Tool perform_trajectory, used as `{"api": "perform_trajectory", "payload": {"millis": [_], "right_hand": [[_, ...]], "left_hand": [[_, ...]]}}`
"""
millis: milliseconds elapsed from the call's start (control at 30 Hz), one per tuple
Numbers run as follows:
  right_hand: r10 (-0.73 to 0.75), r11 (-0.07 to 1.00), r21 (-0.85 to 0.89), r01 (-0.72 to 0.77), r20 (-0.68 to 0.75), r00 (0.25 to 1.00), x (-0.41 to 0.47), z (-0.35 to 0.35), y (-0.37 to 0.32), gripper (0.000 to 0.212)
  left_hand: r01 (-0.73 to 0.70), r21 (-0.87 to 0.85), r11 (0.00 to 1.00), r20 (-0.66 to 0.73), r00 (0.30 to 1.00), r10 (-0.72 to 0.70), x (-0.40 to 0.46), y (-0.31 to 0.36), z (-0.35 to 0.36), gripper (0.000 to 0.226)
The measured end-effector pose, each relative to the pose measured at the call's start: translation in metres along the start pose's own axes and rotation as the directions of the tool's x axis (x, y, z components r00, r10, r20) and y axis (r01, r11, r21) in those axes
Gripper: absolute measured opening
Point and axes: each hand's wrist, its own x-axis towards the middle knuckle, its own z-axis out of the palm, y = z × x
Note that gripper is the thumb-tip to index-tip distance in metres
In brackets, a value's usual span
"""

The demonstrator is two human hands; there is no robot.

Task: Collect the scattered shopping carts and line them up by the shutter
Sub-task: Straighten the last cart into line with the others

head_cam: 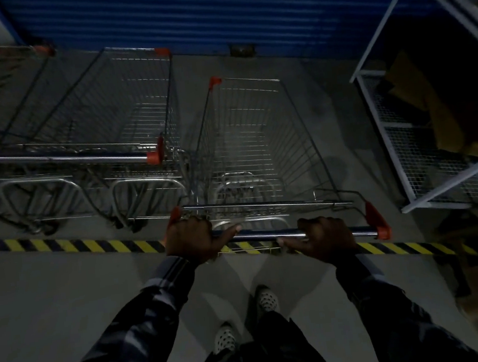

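— So, how are the hands placed?
— Both arms reach forward. The left hand (189,239) curls its grip round the left end of the cart handle (269,235); the right hand (323,238) is wrapped round it nearer the right end.
— And the held cart (252,138)?
— Its long axis runs away from the person, nose toward the blue shutter (186,13), a gap short of it. It stands just right of a parked cart (100,118), facing the same way.
— The surroundings?
— Dim grey concrete floor (52,286), a yellow-black striped line (71,245) under the handle, a white mesh rack (420,140) on the right.
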Motion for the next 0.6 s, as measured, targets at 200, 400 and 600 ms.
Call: {"api": "perform_trajectory", "payload": {"millis": [200, 400, 600], "right_hand": [[0.049, 0.998, 0.028, -0.050, 0.050, 0.998, 0.040, 0.001, 0.022, 0.086], [0.036, 0.997, 0.062, -0.042, 0.095, 0.995, 0.124, 0.020, 0.064, 0.099], [0.005, 0.997, 0.080, -0.014, 0.110, 0.994, 0.233, 0.056, 0.091, 0.092]], "left_hand": [[0.008, -0.031, 0.999, 0.113, 0.994, -0.005, 0.049, 0.002, 0.001, 0.086], [0.022, -0.019, 1.000, 0.222, 0.975, -0.017, 0.141, -0.006, 0.009, 0.094], [0.014, -0.014, 1.000, 0.185, 0.983, -0.011, 0.244, -0.039, 0.035, 0.095]]}}
